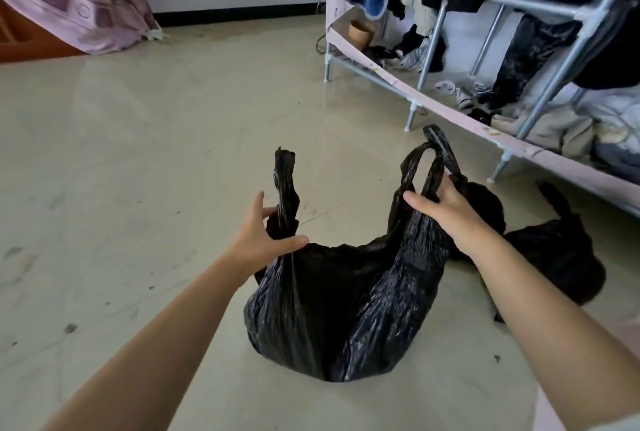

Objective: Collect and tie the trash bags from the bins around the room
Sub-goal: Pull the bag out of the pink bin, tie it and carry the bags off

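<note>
Black trash bag (332, 309) is sat on the floor (138, 170), its two handles pulled up and apart. One handle is gripped by the left hand (263, 240), the other clamped in the right hand (446, 208). Another black bag (554, 257) is lying just behind, near the clothes rack (429, 49).

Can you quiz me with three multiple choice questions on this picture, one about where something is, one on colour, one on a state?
1. Where does the bag being handled sit?
A. on a bed
B. on the floor
C. on a rack shelf

2. What colour is it?
A. black
B. white
C. blue

3. Its two handles are:
A. knotted together
B. cut off
C. held apart, untied

Answers:
B, the trash bag rests on the floor.
A, its plastic is black.
C, the left hand grips one handle and the right hand the other handle.
</note>
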The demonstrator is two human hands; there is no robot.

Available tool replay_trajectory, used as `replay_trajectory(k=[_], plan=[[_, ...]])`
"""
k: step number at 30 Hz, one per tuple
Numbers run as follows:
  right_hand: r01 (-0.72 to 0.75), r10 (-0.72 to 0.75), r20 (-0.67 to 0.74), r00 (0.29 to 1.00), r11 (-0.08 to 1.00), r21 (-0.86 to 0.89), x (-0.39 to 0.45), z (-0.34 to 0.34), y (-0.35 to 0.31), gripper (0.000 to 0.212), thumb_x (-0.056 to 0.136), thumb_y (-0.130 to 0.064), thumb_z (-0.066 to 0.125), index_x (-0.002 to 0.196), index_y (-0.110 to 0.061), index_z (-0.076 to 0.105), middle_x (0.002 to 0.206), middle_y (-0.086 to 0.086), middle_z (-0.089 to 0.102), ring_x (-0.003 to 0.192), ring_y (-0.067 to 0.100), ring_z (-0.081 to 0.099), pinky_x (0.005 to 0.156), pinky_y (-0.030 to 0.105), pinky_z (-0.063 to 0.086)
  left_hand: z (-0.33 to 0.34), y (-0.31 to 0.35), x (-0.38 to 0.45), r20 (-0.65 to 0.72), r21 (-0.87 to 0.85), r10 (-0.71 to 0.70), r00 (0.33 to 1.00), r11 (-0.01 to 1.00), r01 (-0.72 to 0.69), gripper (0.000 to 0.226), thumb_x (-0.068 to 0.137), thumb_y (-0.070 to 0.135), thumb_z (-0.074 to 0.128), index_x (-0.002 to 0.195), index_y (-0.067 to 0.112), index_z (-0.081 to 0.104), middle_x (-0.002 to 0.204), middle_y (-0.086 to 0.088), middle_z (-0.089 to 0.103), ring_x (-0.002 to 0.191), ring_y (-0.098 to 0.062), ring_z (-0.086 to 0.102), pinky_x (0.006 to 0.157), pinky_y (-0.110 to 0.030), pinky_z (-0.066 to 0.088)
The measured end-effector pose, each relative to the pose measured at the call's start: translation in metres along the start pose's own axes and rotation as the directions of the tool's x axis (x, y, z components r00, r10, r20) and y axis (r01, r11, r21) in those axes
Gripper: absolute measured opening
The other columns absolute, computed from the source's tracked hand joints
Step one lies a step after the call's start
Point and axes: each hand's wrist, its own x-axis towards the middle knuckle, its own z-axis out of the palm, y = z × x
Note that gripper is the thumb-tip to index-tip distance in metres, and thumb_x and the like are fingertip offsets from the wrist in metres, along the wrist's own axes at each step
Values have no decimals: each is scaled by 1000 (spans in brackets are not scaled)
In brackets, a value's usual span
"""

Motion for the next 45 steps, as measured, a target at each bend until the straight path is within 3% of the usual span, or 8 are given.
replay_trajectory(k=[5,10,17,24,30,39,42,45], plan=[[-216,147,327,933,959,185,5,1,43,120,56,-33,81,148,-27,5,151,-6,26,132,10,28,116,36,20,19,-21,15,-40,38,-115,993,992,116,103,76,13,74,151,15,2,97,-2,45,93,-17,50,81,-23,41],[-277,304,476,825,952,-127,13,17,81,101,23,-54,88,115,-24,60,124,0,60,122,19,51,114,37,31,32,-21,27,-20,175,-254,967,951,254,68,61,31,81,121,8,58,115,-19,59,109,-37,58,101,-45,46],[-404,365,174,915,803,438,24,35,85,33,92,-17,52,122,-2,55,124,12,59,113,27,55,104,39,40,56,-37,36,-108,-244,-265,958,941,233,17,92,2,41,93,7,57,81,-14,59,73,-24,57,69,-31,51],[-379,568,-45,822,604,701,31,66,76,29,91,-35,53,77,-9,55,75,2,53,66,19,54,66,32,49,58,-56,27,-60,-925,-262,963,377,45,32,97,17,31,83,11,59,75,-6,71,66,-15,69,74,-30,51],[-530,553,131,823,663,528,25,80,72,20,87,-6,56,67,-5,56,69,8,56,55,19,58,54,27,52,55,-75,30,6,-857,-405,914,470,214,7,88,10,57,83,7,61,68,-7,70,59,-18,69,54,-27,60],[-343,387,175,906,424,838,27,65,76,33,100,-20,32,72,-10,47,60,7,73,66,24,70,66,39,49,56,-55,26,34,-999,-209,977,-31,28,37,96,18,26,60,15,35,45,0,45,43,-14,54,79,-32,45],[-243,373,116,920,314,918,29,67,70,34,100,-17,32,69,-11,45,42,-4,52,30,10,53,60,30,49,64,-53,35,7,-988,-312,950,145,55,33,97,15,32,65,13,33,36,3,31,26,-9,32,56,-27,41],[-328,345,79,935,760,562,23,70,69,28,98,-26,41,72,-15,44,30,-8,25,22,4,24,37,17,37,73,-59,37,10,-852,-394,919,478,214,29,90,1,40,64,11,36,45,0,29,29,-8,30,48,-23,36]])
